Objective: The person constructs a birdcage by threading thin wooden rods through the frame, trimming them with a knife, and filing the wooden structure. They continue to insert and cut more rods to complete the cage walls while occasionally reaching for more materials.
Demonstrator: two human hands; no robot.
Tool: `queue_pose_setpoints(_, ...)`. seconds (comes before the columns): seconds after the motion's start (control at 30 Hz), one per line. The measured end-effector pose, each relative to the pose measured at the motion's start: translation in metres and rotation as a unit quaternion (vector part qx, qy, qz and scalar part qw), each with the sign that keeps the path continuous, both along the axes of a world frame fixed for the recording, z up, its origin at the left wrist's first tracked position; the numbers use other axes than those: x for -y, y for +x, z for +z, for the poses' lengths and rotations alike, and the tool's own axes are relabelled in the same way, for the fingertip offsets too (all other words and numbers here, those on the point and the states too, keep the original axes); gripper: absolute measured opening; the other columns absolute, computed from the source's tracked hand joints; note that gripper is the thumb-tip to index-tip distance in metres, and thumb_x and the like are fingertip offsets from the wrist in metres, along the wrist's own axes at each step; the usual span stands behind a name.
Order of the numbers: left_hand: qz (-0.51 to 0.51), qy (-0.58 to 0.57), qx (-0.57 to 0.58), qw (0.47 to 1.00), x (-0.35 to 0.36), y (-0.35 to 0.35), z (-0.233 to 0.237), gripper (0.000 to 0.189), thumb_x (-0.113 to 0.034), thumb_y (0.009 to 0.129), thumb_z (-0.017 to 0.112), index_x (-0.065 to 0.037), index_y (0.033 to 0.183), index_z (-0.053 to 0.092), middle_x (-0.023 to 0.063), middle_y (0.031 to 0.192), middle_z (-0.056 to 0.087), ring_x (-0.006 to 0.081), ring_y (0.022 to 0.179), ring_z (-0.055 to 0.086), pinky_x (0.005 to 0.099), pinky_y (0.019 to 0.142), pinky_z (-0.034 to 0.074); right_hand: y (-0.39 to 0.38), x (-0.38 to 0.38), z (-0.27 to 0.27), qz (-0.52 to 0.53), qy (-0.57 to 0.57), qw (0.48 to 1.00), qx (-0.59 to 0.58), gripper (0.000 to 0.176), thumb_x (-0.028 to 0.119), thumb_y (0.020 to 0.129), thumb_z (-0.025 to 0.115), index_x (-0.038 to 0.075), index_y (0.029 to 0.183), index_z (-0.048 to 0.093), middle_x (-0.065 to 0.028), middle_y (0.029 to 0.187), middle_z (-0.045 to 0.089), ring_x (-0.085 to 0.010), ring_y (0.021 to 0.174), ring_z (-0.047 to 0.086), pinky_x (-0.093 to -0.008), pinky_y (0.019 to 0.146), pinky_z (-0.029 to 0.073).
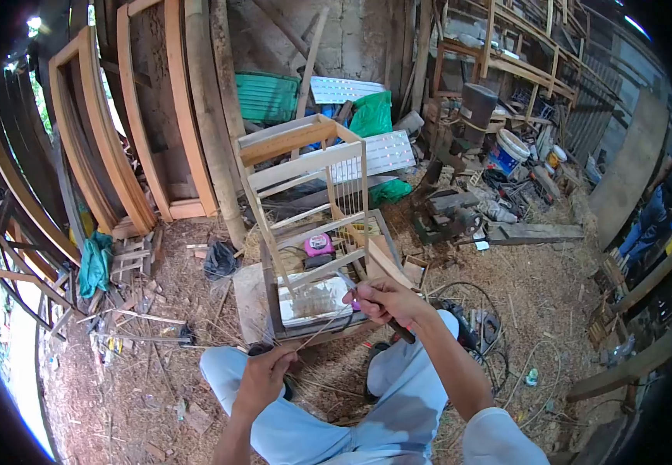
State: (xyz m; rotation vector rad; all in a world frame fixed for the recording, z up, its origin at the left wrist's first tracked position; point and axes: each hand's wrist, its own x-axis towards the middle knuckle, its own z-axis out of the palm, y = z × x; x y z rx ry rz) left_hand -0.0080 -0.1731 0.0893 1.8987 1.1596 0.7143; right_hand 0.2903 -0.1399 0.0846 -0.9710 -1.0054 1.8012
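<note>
My right hand (pixel 382 301) grips a knife (pixel 355 292) whose dark handle sticks out below the fist and whose blade points up-left. Lower left, my left hand (pixel 264 376) pinches one end of a thin cane strip (pixel 316 333) that runs up toward the knife. Both hands hover over my knees in light blue trousers (pixel 398 411). Just beyond them stands a light wooden chair frame (pixel 305 194), tilted, with bare slats and several thin strands stretched across it.
Curved wooden frames (pixel 103 139) lean on the left wall. A pink tape reel (pixel 319 244) lies under the chair frame. A machine (pixel 448 213), buckets (pixel 508 149) and cables (pixel 471 314) sit to the right on the straw-strewn floor. A person's sleeve (pixel 649 225) shows at the far right.
</note>
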Motion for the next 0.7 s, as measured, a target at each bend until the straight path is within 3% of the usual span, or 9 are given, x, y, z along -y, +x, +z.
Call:
queue_pose_setpoints(0.07, 0.017, 0.079, -0.011, 0.997, 0.006, -0.012, -0.012, 0.013, 0.002, 0.089, 0.053, 0.000, 0.096, 0.064, 0.0131, 0.079, 0.067, 0.0192, 0.072, 0.065, 0.0284, 0.064, 0.048, 0.018, -0.002, -0.009, -0.131, -0.022, 0.989, 0.065, 0.024, 0.025, 0.097, 0.051, 0.004, 0.103, 0.063, 0.0066, 0.061, 0.042, -0.0032, 0.046, 0.031, -0.0194, 0.042, 0.023)
queue_pose_setpoints(0.13, 0.076, 0.068, -0.011, 0.995, 0.004, -0.042, -0.016, 0.012, 0.004, 0.087, 0.054, 0.001, 0.093, 0.064, 0.0129, 0.078, 0.067, 0.0177, 0.070, 0.065, 0.0277, 0.063, 0.048, 0.074, -0.009, -0.014, -0.260, 0.017, 0.963, 0.064, 0.024, 0.023, 0.097, 0.049, 0.005, 0.103, 0.062, 0.0056, 0.061, 0.042, -0.0036, 0.046, 0.034, -0.0186, 0.041, 0.025)
queue_pose_setpoints(0.17, 0.117, 0.008, -0.035, 0.992, -0.001, -0.061, -0.024, 0.012, 0.004, 0.086, 0.055, 0.001, 0.093, 0.064, 0.0131, 0.078, 0.067, 0.0172, 0.067, 0.065, 0.0279, 0.061, 0.049, 0.080, -0.005, -0.014, -0.255, 0.016, 0.965, 0.062, 0.024, 0.023, 0.097, 0.049, 0.005, 0.103, 0.062, 0.0056, 0.061, 0.042, -0.0036, 0.046, 0.034, -0.0186, 0.041, 0.025)
queue_pose_setpoints(0.23, 0.124, 0.038, -0.015, 0.991, -0.006, -0.055, -0.024, 0.012, 0.004, 0.085, 0.057, 0.001, 0.094, 0.065, 0.0130, 0.076, 0.067, 0.0178, 0.067, 0.065, 0.0286, 0.060, 0.049, 0.080, -0.003, 0.005, -0.240, 0.009, 0.968, 0.071, 0.028, 0.025, 0.098, 0.047, 0.005, 0.110, 0.062, 0.0045, 0.062, 0.042, -0.0041, 0.048, 0.035, -0.0192, 0.041, 0.026)
queue_pose_setpoints(0.27, 0.117, 0.067, -0.001, 0.991, -0.009, -0.048, -0.023, 0.013, 0.003, 0.084, 0.058, 0.001, 0.094, 0.065, 0.0129, 0.075, 0.067, 0.0184, 0.066, 0.065, 0.0294, 0.060, 0.049, 0.061, 0.002, 0.010, -0.193, 0.006, 0.977, 0.090, 0.033, 0.026, 0.099, 0.046, 0.006, 0.122, 0.057, 0.0047, 0.061, 0.040, -0.0044, 0.050, 0.034, -0.0201, 0.042, 0.025)
queue_pose_setpoints(0.33, 0.107, 0.110, 0.004, 0.988, -0.014, -0.023, -0.019, 0.016, 0.003, 0.083, 0.059, 0.001, 0.098, 0.065, 0.0125, 0.076, 0.067, 0.0194, 0.066, 0.065, 0.0299, 0.060, 0.050, 0.020, 0.007, 0.008, -0.131, -0.009, 0.991, -0.012, 0.039, 0.029, 0.099, 0.046, 0.006, 0.130, 0.052, 0.0059, 0.061, 0.039, -0.0045, 0.050, 0.032, -0.0206, 0.043, 0.023)
queue_pose_setpoints(0.4, 0.074, 0.170, 0.005, 0.983, -0.016, -0.003, -0.011, 0.017, 0.004, 0.083, 0.059, 0.000, 0.099, 0.065, 0.0130, 0.078, 0.067, 0.0202, 0.067, 0.066, 0.0308, 0.061, 0.051, -0.006, 0.007, 0.013, -0.051, 0.038, 0.997, -0.049, 0.041, 0.032, 0.099, 0.047, 0.005, 0.130, 0.051, 0.0067, 0.062, 0.038, -0.0047, 0.050, 0.030, -0.0209, 0.043, 0.023)
queue_pose_setpoints(0.53, 0.066, 0.199, 0.018, 0.978, -0.012, -0.002, -0.007, 0.018, 0.006, 0.083, 0.058, 0.000, 0.098, 0.065, 0.0134, 0.082, 0.068, 0.0230, 0.068, 0.066, 0.0307, 0.060, 0.052, -0.008, -0.003, 0.011, -0.054, 0.039, 0.992, -0.105, 0.044, 0.032, 0.097, 0.049, -0.001, 0.125, 0.053, 0.0063, 0.059, 0.036, -0.0028, 0.050, 0.031, -0.0207, 0.043, 0.023)
queue_pose_setpoints(0.7, 0.053, 0.209, -0.022, 0.976, 0.001, -0.009, -0.014, 0.018, 0.008, 0.081, 0.059, 0.000, 0.096, 0.065, 0.0130, 0.083, 0.069, 0.0253, 0.070, 0.068, 0.0315, 0.059, 0.053, -0.003, 0.001, 0.016, -0.060, 0.008, 0.998, -0.032, 0.036, 0.029, 0.100, 0.046, -0.002, 0.111, 0.060, 0.0061, 0.061, 0.039, -0.0031, 0.050, 0.032, -0.0202, 0.043, 0.022)
